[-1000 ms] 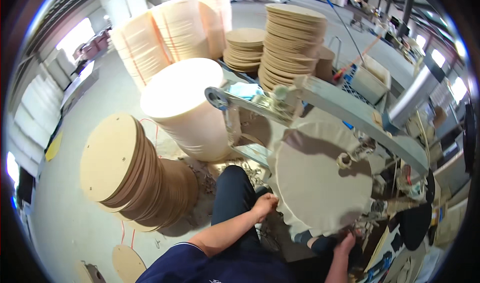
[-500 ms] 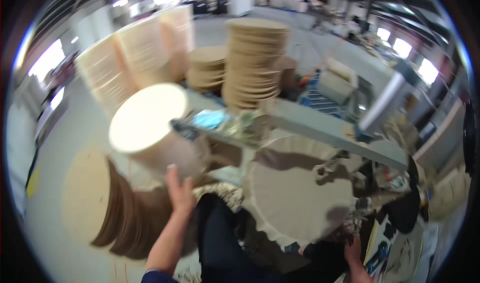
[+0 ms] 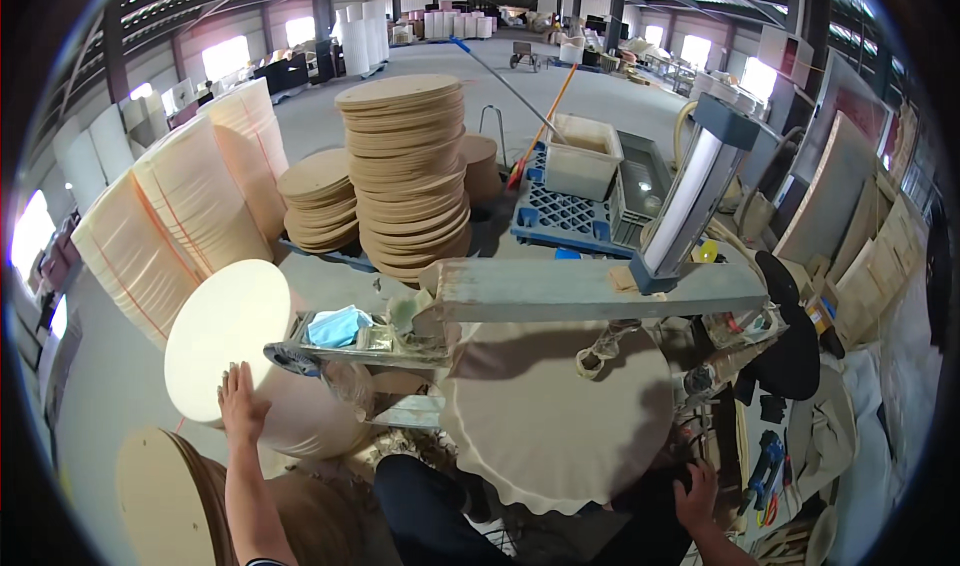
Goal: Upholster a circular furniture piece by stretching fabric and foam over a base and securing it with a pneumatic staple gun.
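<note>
My left hand [image 3: 240, 403] reaches out with its fingers extended, touching the lower edge of a white round foam disc [image 3: 225, 331] at the front of a wrapped stack lying on its side. Down at the right, my right hand [image 3: 697, 496] is beside my dark-clothed leg, its fingers apart and nothing visible in them. Between my hands lies a large round piece covered in beige cloth [image 3: 560, 416] with a wavy, gathered edge. A grey machine beam [image 3: 590, 291] spans its far side, and a plastic-wrapped fitting [image 3: 600, 351] hangs over the cloth.
Tall stacks of brown round boards [image 3: 405, 166] stand beyond the machine, with more boards [image 3: 165, 496] at lower left. A small tray [image 3: 400, 346] holds a blue face mask [image 3: 338, 326]. Pliers [image 3: 765, 471] lie at right. A blue pallet [image 3: 560, 211] carries a bin [image 3: 583, 156].
The view has swung, so the machine and stacks appear further left. My left hand has gone from above the wrapped stack's side to the white disc's edge. My right hand has opened.
</note>
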Demonstrator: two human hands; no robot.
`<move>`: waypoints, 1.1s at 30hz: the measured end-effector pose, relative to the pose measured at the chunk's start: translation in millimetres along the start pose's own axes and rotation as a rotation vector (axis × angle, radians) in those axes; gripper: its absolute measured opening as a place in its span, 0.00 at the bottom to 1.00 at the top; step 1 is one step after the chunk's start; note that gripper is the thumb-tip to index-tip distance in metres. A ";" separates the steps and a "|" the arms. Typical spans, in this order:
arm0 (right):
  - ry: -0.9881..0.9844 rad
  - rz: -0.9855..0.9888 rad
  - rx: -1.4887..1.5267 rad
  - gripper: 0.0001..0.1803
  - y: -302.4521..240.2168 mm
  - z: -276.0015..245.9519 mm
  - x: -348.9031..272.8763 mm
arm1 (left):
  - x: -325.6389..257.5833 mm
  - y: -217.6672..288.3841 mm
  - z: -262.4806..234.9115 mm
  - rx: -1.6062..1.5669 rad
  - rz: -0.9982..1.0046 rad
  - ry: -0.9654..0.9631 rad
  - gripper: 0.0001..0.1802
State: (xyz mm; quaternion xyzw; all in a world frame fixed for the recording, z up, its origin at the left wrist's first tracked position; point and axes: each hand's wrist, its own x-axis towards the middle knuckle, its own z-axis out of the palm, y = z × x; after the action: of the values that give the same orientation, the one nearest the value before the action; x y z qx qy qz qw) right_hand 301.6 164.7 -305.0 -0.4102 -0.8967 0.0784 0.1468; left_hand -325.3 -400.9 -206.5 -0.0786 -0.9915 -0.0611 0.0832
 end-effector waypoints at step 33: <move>0.075 -0.172 0.301 0.18 -22.2 -7.2 3.3 | -343.1 -85.0 -154.4 -0.162 -0.405 1.028 0.24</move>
State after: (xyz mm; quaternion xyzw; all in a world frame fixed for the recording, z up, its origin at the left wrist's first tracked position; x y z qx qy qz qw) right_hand 286.2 153.0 -291.7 -0.3081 -0.9004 0.1837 0.2462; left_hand 18.8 -554.9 -124.5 0.1475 -0.8108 -0.1825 0.5362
